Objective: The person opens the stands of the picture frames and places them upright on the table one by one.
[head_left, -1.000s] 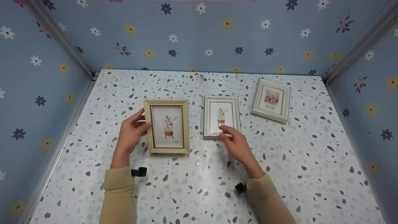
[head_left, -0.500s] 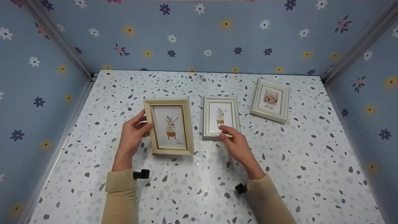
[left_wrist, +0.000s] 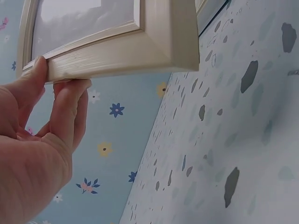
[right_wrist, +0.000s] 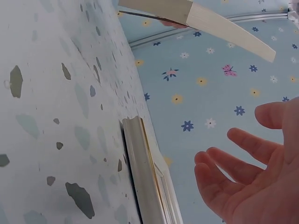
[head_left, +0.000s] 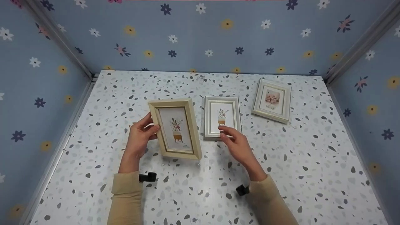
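Observation:
My left hand (head_left: 141, 134) grips the left edge of a cream picture frame (head_left: 176, 128) with a potted-plant print, lifted off the table and tilted to the right; the left wrist view shows the frame (left_wrist: 117, 46) pinched between thumb and fingers (left_wrist: 70, 107). My right hand (head_left: 236, 142) hovers open over the lower edge of a silver-white frame (head_left: 222, 117) that lies flat; the right wrist view shows that hand (right_wrist: 247, 172) with spread fingers above the silver-white frame (right_wrist: 147, 172), not touching it.
A third white frame (head_left: 272, 100) with a flower picture lies at the back right of the speckled table (head_left: 200, 193). Blue floral walls (head_left: 200, 34) close in the back and both sides.
The left hand has lifted the cream frame and carried it right and a little nearer, tilting it more. The right hand has stayed almost still over the silver-white frame.

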The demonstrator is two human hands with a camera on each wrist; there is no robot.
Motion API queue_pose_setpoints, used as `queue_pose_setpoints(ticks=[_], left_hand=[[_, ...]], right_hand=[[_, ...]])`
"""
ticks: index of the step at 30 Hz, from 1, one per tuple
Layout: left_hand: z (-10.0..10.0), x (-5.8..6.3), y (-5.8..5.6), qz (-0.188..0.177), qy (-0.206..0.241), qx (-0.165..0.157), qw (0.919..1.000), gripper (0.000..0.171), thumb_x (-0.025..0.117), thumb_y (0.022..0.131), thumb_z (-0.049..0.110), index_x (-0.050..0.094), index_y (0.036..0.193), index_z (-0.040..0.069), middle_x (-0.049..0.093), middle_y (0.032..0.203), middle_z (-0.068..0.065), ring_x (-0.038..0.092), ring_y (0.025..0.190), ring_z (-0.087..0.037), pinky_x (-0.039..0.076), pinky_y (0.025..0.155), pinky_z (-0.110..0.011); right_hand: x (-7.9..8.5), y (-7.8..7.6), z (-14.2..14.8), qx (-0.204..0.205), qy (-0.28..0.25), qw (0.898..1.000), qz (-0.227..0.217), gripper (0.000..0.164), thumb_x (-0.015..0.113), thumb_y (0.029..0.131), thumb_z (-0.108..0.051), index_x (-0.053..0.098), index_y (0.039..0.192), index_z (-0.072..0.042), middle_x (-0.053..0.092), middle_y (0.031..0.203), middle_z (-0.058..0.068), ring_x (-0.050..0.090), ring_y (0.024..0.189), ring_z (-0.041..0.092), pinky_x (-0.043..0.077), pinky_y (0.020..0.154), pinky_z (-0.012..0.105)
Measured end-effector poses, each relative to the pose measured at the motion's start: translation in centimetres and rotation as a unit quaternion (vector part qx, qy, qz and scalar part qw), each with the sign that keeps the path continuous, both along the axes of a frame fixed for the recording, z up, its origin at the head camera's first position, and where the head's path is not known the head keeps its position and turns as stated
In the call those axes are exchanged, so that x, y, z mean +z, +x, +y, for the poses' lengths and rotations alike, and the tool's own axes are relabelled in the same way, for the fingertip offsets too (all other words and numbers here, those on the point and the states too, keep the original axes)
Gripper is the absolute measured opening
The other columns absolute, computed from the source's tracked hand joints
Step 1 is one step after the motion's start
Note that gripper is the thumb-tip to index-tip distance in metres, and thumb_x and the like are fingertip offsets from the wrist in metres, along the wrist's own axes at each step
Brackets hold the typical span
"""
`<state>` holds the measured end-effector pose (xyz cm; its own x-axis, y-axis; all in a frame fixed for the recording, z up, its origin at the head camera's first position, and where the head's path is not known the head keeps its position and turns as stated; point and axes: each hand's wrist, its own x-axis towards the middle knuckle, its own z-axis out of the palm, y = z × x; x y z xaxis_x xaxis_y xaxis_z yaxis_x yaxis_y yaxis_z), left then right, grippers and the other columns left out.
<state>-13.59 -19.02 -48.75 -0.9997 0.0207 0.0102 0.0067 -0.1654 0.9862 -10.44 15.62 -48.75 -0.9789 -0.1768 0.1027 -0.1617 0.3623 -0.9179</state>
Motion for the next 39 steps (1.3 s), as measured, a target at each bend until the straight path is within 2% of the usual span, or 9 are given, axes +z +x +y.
queue_pose_setpoints(ticks=[6,13,16,22,28,34,39], left_hand=[[0.9,-0.3,0.1,-0.013,0.024,-0.003,0.9996,0.060,0.068,0.092,-0.002,0.051,0.147,0.013,0.063,0.112,-0.014,0.067,0.092,-0.021,0.060,0.069,-0.033],[1.6,-0.3,0.2,-0.006,0.048,-0.025,0.9985,0.057,0.069,0.092,0.002,0.053,0.145,0.014,0.063,0.114,-0.016,0.065,0.092,-0.021,0.059,0.067,-0.031],[2.0,-0.3,0.3,-0.002,0.064,-0.033,0.9974,0.056,0.068,0.093,0.002,0.054,0.145,0.016,0.063,0.116,-0.017,0.065,0.091,-0.021,0.058,0.066,-0.031],[2.9,-0.5,0.4,-0.008,0.115,-0.051,0.9920,0.055,0.066,0.094,-0.001,0.055,0.144,0.018,0.062,0.117,-0.015,0.066,0.093,-0.022,0.059,0.069,-0.033],[3.9,-0.8,0.6,-0.017,0.162,-0.061,0.9847,0.052,0.062,0.094,-0.007,0.060,0.140,0.018,0.063,0.114,-0.013,0.066,0.088,-0.019,0.059,0.065,-0.031],[4.9,-1.1,0.8,-0.026,0.210,-0.089,0.9733,0.052,0.059,0.095,-0.007,0.062,0.138,0.023,0.064,0.116,-0.012,0.066,0.091,-0.019,0.059,0.066,-0.032],[5.4,-1.2,0.9,-0.023,0.245,-0.115,0.9624,0.050,0.062,0.095,-0.003,0.062,0.138,0.023,0.064,0.117,-0.011,0.065,0.096,-0.019,0.059,0.069,-0.033]], right_hand=[[0.3,0.2,-0.2,0.012,-0.011,1.000,0.015,0.034,0.058,0.103,-0.022,0.064,0.132,-0.006,0.061,0.134,0.008,0.057,0.122,0.025,0.050,0.096,0.046],[4.7,1.9,-1.7,0.020,-0.022,1.000,0.002,0.031,0.056,0.102,-0.007,0.061,0.130,0.003,0.060,0.134,0.019,0.056,0.123,0.032,0.049,0.097,0.049],[5.2,2.1,-1.8,0.030,-0.028,0.999,-0.001,0.032,0.055,0.102,-0.007,0.060,0.131,0.004,0.060,0.134,0.019,0.057,0.123,0.031,0.050,0.097,0.048],[5.6,2.3,-2.1,0.058,-0.044,0.997,-0.005,0.033,0.054,0.102,-0.005,0.058,0.133,0.006,0.059,0.134,0.021,0.056,0.123,0.033,0.051,0.095,0.046],[5.7,2.5,-2.5,0.086,-0.047,0.995,0.008,0.034,0.057,0.100,-0.003,0.057,0.133,0.009,0.059,0.132,0.023,0.056,0.122,0.038,0.048,0.099,0.050],[5.8,2.8,-2.8,0.118,-0.063,0.991,-0.003,0.037,0.058,0.100,-0.005,0.055,0.135,0.008,0.059,0.133,0.023,0.056,0.121,0.039,0.046,0.100,0.051],[4.0,2.4,-2.8,0.136,-0.091,0.986,-0.012,0.040,0.059,0.100,-0.004,0.054,0.138,0.004,0.057,0.137,0.018,0.054,0.126,0.032,0.046,0.102,0.045]])
